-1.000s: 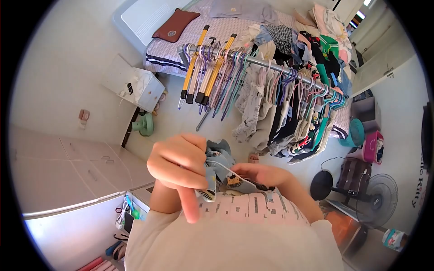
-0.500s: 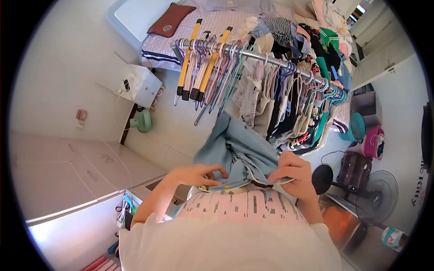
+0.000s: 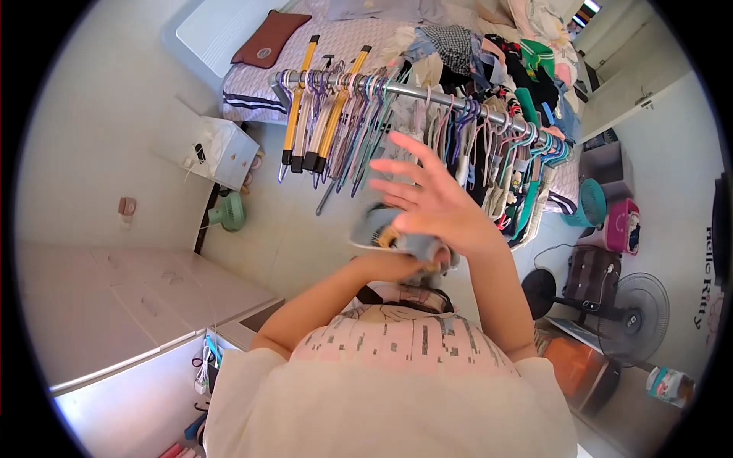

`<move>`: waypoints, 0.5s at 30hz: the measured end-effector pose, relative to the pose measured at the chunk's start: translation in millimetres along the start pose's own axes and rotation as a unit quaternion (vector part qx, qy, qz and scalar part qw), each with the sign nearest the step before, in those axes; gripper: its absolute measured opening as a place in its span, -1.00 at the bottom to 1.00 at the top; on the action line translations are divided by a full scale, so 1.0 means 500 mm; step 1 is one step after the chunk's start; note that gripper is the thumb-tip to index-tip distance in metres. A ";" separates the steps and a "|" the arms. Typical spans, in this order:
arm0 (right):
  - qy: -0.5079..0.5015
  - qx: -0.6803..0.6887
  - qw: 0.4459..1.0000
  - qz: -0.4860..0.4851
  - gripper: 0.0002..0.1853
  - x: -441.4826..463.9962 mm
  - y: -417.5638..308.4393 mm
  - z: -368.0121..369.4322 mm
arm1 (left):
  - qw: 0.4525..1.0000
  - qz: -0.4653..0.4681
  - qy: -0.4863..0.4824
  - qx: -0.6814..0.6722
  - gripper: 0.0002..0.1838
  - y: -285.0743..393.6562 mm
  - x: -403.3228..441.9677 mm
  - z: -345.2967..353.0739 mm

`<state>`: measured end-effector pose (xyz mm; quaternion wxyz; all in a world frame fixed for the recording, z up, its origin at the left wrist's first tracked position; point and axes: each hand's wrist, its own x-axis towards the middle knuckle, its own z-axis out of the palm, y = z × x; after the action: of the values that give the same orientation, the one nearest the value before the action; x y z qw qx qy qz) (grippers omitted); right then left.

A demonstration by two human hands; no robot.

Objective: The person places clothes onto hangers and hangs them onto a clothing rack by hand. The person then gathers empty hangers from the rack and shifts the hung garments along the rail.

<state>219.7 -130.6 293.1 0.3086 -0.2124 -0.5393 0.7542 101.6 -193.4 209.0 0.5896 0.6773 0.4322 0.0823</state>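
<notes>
Head view: fingers of the left hand [image 3: 388, 266] hold the bunched blue-grey garment [image 3: 371, 224] above the floor [image 3: 263, 248], those of the right hand [image 3: 443, 210] spread wide; likely light, limp cloth, best gripped by its edge

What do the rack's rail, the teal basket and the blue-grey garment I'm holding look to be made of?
The rail looks like smooth metal, given its silvery shine. The basket is probably plastic, matte and evenly coloured. The garment looks like soft fabric, bunching loosely; blur hides the weave.
</notes>
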 end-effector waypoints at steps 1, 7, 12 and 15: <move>0.020 0.053 0.998 0.011 -0.36 0.004 0.003 -0.012 | 0.973 -0.057 0.101 -0.197 -0.29 -0.013 -0.012 0.000; 0.198 -0.303 0.925 0.113 -0.30 -0.156 0.289 -0.229 | 0.580 0.289 0.177 -0.741 -0.38 -0.043 -0.128 0.009; 0.068 0.285 0.866 0.405 -0.17 -0.158 0.609 -0.212 | 0.605 0.439 0.145 -0.649 -0.40 -0.023 -0.151 0.038; -0.005 0.269 0.917 0.293 -0.30 -0.099 0.630 -0.206 | 0.627 0.467 0.127 -0.610 -0.41 -0.028 -0.161 0.050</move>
<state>248.1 -166.6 -38.7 0.1162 -0.2658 -0.2310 0.9287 60.8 -267.3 221.7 0.6897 0.2562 -0.0207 0.6769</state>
